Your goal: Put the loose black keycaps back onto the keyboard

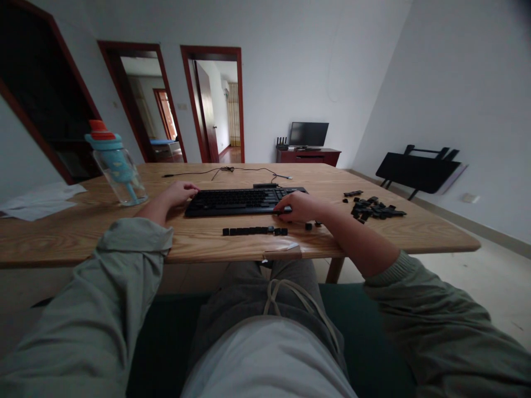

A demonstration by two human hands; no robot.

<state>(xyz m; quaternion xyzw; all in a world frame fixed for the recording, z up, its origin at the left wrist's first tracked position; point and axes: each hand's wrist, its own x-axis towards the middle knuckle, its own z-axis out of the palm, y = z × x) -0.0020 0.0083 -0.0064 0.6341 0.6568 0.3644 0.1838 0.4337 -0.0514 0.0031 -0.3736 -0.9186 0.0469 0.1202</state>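
A black keyboard point(232, 203) lies on the wooden table in front of me, with dark gaps or keys I cannot tell apart across its middle. My left hand point(182, 192) grips its left end, fingers curled over the upper corner. At the front right part of the keyboard is my right hand point(298, 205), its thumb and fingers closed in a pinch; what is between them is too dark and small to name. In front of the keyboard runs a row of black keycaps point(249, 231). A loose keycap point(308, 226) sits just below my right hand.
A pile of black keycaps point(375, 209) lies to the right on the table point(431, 235). A cable point(227, 169) stretches behind the keyboard, near a dark bar-shaped object point(264, 186). A water bottle point(118, 166) and white paper point(41, 200) are at the left.
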